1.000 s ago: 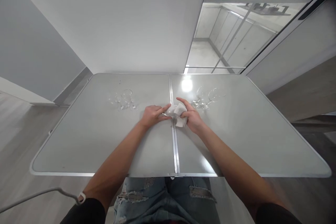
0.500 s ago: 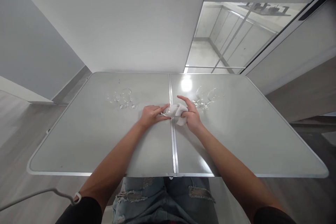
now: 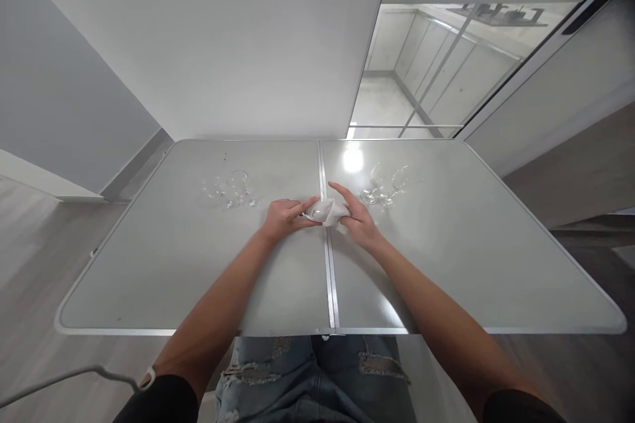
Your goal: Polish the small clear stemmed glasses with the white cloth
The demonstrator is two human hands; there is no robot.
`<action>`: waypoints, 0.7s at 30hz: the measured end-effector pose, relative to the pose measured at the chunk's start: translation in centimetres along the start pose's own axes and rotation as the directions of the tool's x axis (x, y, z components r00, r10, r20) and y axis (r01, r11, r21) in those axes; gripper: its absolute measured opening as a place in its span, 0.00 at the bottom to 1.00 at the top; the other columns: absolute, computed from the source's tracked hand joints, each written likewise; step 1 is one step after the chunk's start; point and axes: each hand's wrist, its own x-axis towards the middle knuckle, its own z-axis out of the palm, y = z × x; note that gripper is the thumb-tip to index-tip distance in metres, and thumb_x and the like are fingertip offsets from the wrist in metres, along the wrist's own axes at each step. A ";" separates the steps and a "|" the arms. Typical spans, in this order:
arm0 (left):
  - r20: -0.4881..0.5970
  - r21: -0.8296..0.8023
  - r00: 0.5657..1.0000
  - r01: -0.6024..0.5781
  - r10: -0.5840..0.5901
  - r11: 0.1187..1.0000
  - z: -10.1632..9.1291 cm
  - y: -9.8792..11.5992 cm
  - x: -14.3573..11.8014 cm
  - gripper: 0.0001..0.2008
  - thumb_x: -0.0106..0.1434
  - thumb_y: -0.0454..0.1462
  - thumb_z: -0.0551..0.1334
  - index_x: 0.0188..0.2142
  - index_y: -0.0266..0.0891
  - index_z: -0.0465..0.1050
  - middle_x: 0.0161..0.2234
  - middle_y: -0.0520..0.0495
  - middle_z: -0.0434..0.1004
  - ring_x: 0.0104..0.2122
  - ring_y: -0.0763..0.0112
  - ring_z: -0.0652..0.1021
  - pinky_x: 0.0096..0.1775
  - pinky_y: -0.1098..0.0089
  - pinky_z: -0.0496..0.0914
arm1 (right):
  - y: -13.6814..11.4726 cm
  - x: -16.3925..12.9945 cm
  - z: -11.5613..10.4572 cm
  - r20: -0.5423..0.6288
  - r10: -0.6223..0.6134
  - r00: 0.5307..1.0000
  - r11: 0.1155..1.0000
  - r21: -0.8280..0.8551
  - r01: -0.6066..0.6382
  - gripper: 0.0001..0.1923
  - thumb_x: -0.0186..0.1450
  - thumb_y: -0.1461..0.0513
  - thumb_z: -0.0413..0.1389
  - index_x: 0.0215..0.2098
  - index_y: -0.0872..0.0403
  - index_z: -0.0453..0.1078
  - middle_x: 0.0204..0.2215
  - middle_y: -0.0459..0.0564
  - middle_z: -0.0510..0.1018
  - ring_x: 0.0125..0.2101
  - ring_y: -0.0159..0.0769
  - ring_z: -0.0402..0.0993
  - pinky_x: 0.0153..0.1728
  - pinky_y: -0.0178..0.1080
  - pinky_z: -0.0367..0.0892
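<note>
At the centre of the frame, over the metal seam of the grey folding table (image 3: 198, 264), lies a small clear stemmed glass (image 3: 317, 211), tipped on its side and half wrapped in a crumpled white cloth (image 3: 335, 211). The glass is see-through and hard to make out against the pale surface. The left hand (image 3: 282, 218) has its fingers curled about the stem end, the forefinger stretched along the glass. The right hand (image 3: 360, 221) is cupped over the cloth, fingers bent and pressing it against the bowl. A cluster of clear glasses (image 3: 231, 190) stands left of centre, and another group of clear stemmed glasses (image 3: 389, 186) stands right of centre; whether any hold liquid cannot be told.
</note>
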 end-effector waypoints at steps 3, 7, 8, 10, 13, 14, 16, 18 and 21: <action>-0.022 -0.006 1.000 0.005 -0.005 1.000 -0.1 0.2 0.1 0.29 0.61 0.53 0.68 0.58 0.45 0.74 0.21 0.55 0.73 0.21 0.78 0.71 0.29 0.74 0.61 | -0.1 -0.1 -0.1 -0.068 -0.003 0.998 1.000 0.010 0.004 0.40 0.56 0.69 0.48 0.68 0.47 0.57 0.28 0.43 0.73 0.30 0.36 0.67 0.36 0.40 0.66; -0.017 0.027 1.000 -0.008 0.008 1.000 -0.3 0.4 0.4 0.28 0.63 0.51 0.66 0.60 0.46 0.71 0.22 0.55 0.74 0.22 0.77 0.72 0.29 0.73 0.61 | -0.2 -0.3 0.8 -0.058 0.011 0.998 0.999 0.033 -0.009 0.43 0.56 0.69 0.48 0.70 0.48 0.51 0.30 0.43 0.72 0.30 0.35 0.67 0.35 0.39 0.67; -0.014 0.033 1.000 -0.016 0.016 0.999 -0.3 0.4 0.5 0.28 0.64 0.50 0.66 0.61 0.46 0.71 0.22 0.55 0.74 0.22 0.77 0.72 0.29 0.73 0.60 | -0.1 -0.3 1.0 -0.040 0.014 0.999 0.999 0.045 -0.012 0.44 0.56 0.69 0.48 0.71 0.47 0.49 0.31 0.43 0.72 0.30 0.35 0.66 0.35 0.39 0.67; -0.022 0.037 0.999 -0.034 0.035 0.999 -0.4 0.4 0.6 0.28 0.64 0.50 0.66 0.61 0.46 0.70 0.22 0.56 0.73 0.22 0.77 0.71 0.29 0.73 0.60 | 0.0 -0.3 1.3 -0.003 0.027 1.000 0.997 0.070 -0.027 0.46 0.57 0.69 0.48 0.73 0.46 0.45 0.32 0.43 0.72 0.30 0.34 0.66 0.35 0.38 0.67; -0.023 0.036 0.998 -0.058 0.059 0.998 -0.4 0.3 0.6 0.27 0.64 0.50 0.66 0.61 0.47 0.71 0.20 0.57 0.70 0.21 0.77 0.69 0.28 0.73 0.59 | 0.2 -0.2 1.3 0.049 0.046 0.998 0.996 0.075 -0.050 0.48 0.55 0.69 0.48 0.73 0.45 0.45 0.36 0.46 0.74 0.34 0.36 0.68 0.38 0.39 0.69; -0.013 0.033 0.998 -0.061 0.061 0.998 -0.4 0.3 0.5 0.27 0.64 0.50 0.66 0.61 0.47 0.71 0.19 0.57 0.69 0.21 0.77 0.69 0.28 0.72 0.58 | 0.3 -0.2 1.1 0.061 0.044 0.997 0.997 0.060 -0.048 0.47 0.55 0.69 0.48 0.73 0.45 0.47 0.38 0.47 0.75 0.36 0.37 0.70 0.40 0.40 0.69; 0.016 0.020 0.998 -0.057 0.057 0.998 -0.2 0.3 0.4 0.26 0.65 0.51 0.65 0.60 0.48 0.72 0.20 0.57 0.70 0.21 0.77 0.69 0.28 0.72 0.58 | 0.5 -0.1 0.7 0.083 0.020 0.996 1.000 0.010 -0.021 0.46 0.56 0.69 0.48 0.72 0.45 0.50 0.43 0.49 0.75 0.41 0.39 0.70 0.45 0.42 0.69; 0.050 0.006 0.998 -0.041 0.040 0.999 -0.1 0.3 0.2 0.27 0.65 0.53 0.64 0.59 0.48 0.72 0.21 0.56 0.71 0.21 0.77 0.69 0.28 0.72 0.59 | 0.8 0.0 0.3 0.126 -0.019 0.992 0.996 -0.080 0.029 0.43 0.58 0.68 0.48 0.72 0.45 0.49 0.42 0.48 0.76 0.42 0.40 0.70 0.47 0.44 0.67; 0.070 0.006 0.997 -0.009 0.008 1.000 0.0 0.3 0.0 0.27 0.63 0.55 0.64 0.58 0.48 0.74 0.20 0.56 0.71 0.21 0.77 0.69 0.28 0.73 0.59 | 1.2 0.2 -0.5 0.195 -0.085 0.977 0.938 -0.315 0.144 0.43 0.61 0.69 0.47 0.73 0.44 0.48 0.31 0.45 0.73 0.36 0.41 0.66 0.47 0.46 0.65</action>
